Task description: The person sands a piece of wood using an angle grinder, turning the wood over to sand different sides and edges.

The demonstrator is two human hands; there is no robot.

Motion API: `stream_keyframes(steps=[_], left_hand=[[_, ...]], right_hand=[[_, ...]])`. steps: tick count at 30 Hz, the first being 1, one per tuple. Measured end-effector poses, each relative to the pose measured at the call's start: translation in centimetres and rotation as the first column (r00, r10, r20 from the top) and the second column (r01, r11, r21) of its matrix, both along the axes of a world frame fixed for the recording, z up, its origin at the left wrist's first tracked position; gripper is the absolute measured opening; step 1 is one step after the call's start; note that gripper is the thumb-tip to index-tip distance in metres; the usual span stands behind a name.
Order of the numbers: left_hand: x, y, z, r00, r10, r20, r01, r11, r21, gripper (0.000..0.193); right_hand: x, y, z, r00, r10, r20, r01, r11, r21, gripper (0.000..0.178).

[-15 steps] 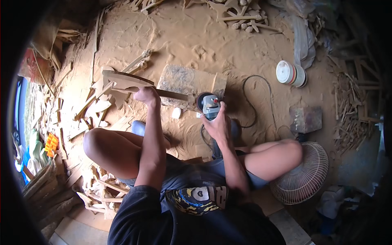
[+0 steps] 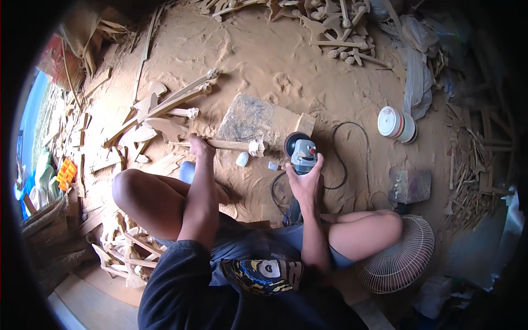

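By the dusty block (image 2: 258, 116), left hand (image 2: 202, 145) grips a knob-ended, bone-like shaft (image 2: 234, 145), right hand (image 2: 304, 182) an angle grinder (image 2: 303, 156); a loose left grip could let the disc (image 2: 292, 141) kick the shaft.

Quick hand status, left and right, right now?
Left hand: closed, holding a long, pale wooden piece with a carved end.
Right hand: closed around an angle grinder, its disc apart from the piece.
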State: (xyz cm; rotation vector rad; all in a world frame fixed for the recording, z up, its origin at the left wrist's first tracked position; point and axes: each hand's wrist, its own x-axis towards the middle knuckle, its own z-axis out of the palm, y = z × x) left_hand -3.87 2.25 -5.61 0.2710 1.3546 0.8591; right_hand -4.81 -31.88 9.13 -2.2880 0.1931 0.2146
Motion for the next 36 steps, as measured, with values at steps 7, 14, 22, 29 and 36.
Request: stream_keyframes(steps=[7, 14, 22, 29, 36], left_hand=[[-6.4, 4.7, -9.9, 0.923, 0.146, 0.355, -0.067, 0.972, -0.224, 0.019], [-5.7, 2.5, -11.0, 0.823, 0.205, 0.530, -0.129, 0.976, -0.177, 0.032], [-4.3, 2.7, -8.7, 0.940, 0.220, 0.262, -0.167, 0.964, -0.209, 0.024], [-4.6, 3.2, -8.3, 0.945, 0.244, 0.219, -0.197, 0.957, -0.214, 0.023], [-4.3, 3.1, -8.2, 0.942, 0.244, 0.232, -0.182, 0.949, -0.259, 0.025]], right_hand=[[-0.5, 2.1, -0.5, 0.988, 0.076, 0.135, -0.095, 0.985, 0.143, 0.097], [0.3, 3.6, 0.9, 0.981, 0.173, 0.083, -0.185, 0.968, 0.168, 0.098], [3.0, 5.8, 2.3, 0.884, 0.442, 0.150, -0.448, 0.894, 0.004, 0.096], [2.7, 10.3, 6.5, 0.806, 0.592, -0.005, -0.576, 0.783, -0.235, 0.088], [2.8, 12.0, 7.0, 0.779, 0.620, -0.093, -0.609, 0.713, -0.348, 0.087]])
